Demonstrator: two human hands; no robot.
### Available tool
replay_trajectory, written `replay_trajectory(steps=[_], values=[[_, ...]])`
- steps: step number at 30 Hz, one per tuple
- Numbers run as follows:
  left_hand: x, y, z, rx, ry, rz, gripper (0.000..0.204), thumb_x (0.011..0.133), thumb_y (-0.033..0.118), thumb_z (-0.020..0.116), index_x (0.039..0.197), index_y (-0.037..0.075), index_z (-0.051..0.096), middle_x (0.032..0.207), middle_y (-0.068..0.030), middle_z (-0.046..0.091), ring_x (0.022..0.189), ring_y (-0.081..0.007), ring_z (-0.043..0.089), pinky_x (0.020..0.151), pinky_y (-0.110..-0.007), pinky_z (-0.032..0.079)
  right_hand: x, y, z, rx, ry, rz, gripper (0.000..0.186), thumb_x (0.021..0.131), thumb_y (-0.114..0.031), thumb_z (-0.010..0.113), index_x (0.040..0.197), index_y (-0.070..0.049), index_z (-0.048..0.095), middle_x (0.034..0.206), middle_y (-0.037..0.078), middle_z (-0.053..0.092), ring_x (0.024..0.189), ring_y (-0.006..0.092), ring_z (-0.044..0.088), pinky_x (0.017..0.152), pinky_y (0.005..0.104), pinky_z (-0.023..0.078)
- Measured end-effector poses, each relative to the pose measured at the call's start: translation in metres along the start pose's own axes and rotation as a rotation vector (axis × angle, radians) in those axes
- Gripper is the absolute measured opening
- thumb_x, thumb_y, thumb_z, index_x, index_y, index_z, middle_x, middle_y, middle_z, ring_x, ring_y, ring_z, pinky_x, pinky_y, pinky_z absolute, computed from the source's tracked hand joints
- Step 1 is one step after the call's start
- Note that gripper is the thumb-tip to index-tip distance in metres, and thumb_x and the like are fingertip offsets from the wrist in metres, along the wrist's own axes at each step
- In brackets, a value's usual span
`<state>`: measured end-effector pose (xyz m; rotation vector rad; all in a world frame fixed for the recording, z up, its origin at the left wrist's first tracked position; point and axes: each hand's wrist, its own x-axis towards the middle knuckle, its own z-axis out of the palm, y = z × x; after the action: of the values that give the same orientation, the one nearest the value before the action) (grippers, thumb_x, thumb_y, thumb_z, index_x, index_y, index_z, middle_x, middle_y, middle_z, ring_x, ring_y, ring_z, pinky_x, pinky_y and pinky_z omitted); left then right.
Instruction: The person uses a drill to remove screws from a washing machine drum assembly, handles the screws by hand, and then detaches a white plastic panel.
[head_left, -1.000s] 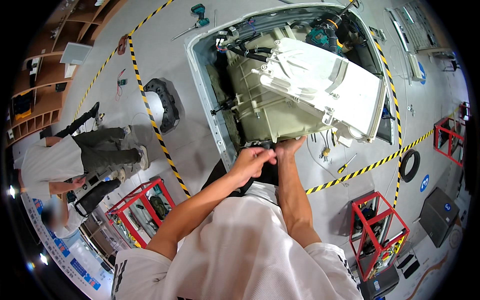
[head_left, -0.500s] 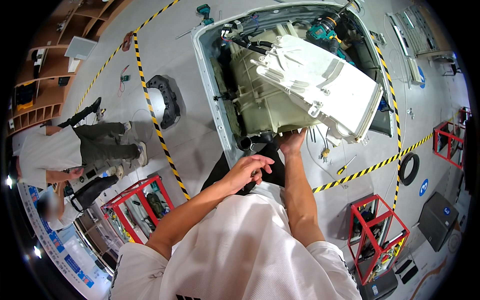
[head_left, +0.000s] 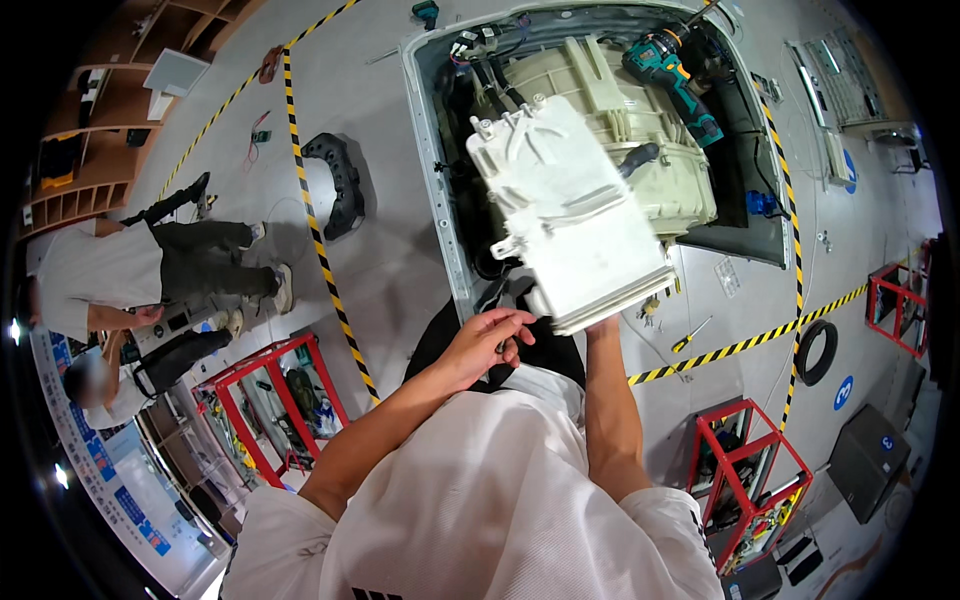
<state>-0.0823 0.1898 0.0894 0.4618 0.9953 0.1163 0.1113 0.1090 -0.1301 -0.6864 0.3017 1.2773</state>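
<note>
A white plastic detergent-drawer housing (head_left: 580,210) lies slanted over the pale tub (head_left: 660,185) in an opened washing machine cabinet (head_left: 440,190). Its near end juts out past the cabinet's front edge. Beneath that end, my right hand (head_left: 603,327) grips the housing from below, with its fingers hidden. My left hand (head_left: 487,347) is just left of the housing's near corner. Its fingers are curled, and a small dark thing shows among them, too small to name. A teal cordless drill (head_left: 672,85) rests on the far right of the tub.
Dark hoses and wires (head_left: 495,80) run at the tub's far left. A black curved part (head_left: 340,185) and a screwdriver (head_left: 692,335) lie on the floor. Red-framed tool carts (head_left: 745,480) stand on both sides. Another person (head_left: 120,275) is at the left.
The housing has swung round and come left and nearer me, baring more of the tub and the drill. My right hand has moved nearer under it; my left hand has barely moved.
</note>
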Motion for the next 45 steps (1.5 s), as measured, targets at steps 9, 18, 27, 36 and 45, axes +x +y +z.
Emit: replay_trajectory(steps=[9, 18, 27, 36, 45], values=[[-0.016, 0.006, -0.024, 0.128, -0.052, 0.075, 0.029, 0.094, 0.017, 0.046, 0.116, -0.001, 0.053, 0.089, -0.0073, 0.055, 0.053, -0.0048, 0.038, 0.058, -0.025, 0.045, -0.059, -0.03, 0.108, -0.066, 0.082, 0.136, 0.088, 0.081, -0.072, 0.036, 0.13, -0.001, 0.044, 0.131, 0.013, 0.048, 0.118, 0.0302, 0.047, 0.101, 0.0421, 0.034], [-0.037, -0.005, -0.051, -0.026, -0.211, 0.075, 0.03, 0.092, 0.014, 0.048, 0.119, -0.001, 0.047, 0.099, -0.0121, 0.057, 0.075, -0.0157, 0.058, 0.074, -0.033, 0.05, -0.09, -0.005, 0.106, -0.267, 0.26, -0.118, 0.073, 0.088, -0.064, 0.036, 0.124, -0.002, 0.048, 0.124, 0.009, 0.054, 0.115, 0.0223, 0.049, 0.096, 0.0379, 0.037], [-0.042, -0.033, -0.042, -0.016, -0.284, -0.054, 0.03, 0.097, 0.021, 0.041, 0.114, -0.003, 0.049, 0.098, -0.016, 0.061, 0.077, -0.0176, 0.061, 0.074, -0.033, 0.053, -0.176, 0.023, 0.077, -0.378, 0.392, -0.262, 0.055, 0.093, -0.047, 0.044, 0.121, 0.0, 0.043, 0.113, 0.018, 0.055, 0.098, 0.0267, 0.059, 0.086, 0.0352, 0.046], [-0.032, -0.076, 0.004, -0.056, -0.289, -0.1, 0.038, 0.095, 0.026, 0.042, 0.119, -0.003, 0.045, 0.113, -0.0172, 0.055, 0.1, -0.0239, 0.055, 0.091, -0.038, 0.045, -0.227, 0.008, 0.072, -0.673, 0.293, -0.366, 0.024, 0.087, -0.019, 0.061, 0.099, 0.001, 0.06, 0.082, 0.006, 0.063, 0.069, 0.0106, 0.058, 0.065, 0.0226, 0.047], [-0.014, -0.171, 0.101, -0.108, -0.294, -0.067, 0.036, 0.092, 0.022, 0.043, 0.117, -0.003, 0.048, 0.111, -0.0124, 0.052, 0.108, -0.0227, 0.049, 0.099, -0.037, 0.036, -0.299, -0.061, 0.03, -1.429, 0.099, -0.683, 0.022, 0.073, -0.014, 0.072, 0.089, -0.002, 0.064, 0.076, 0.011, 0.061, 0.063, 0.023, 0.062, 0.058, 0.0303, 0.049]])
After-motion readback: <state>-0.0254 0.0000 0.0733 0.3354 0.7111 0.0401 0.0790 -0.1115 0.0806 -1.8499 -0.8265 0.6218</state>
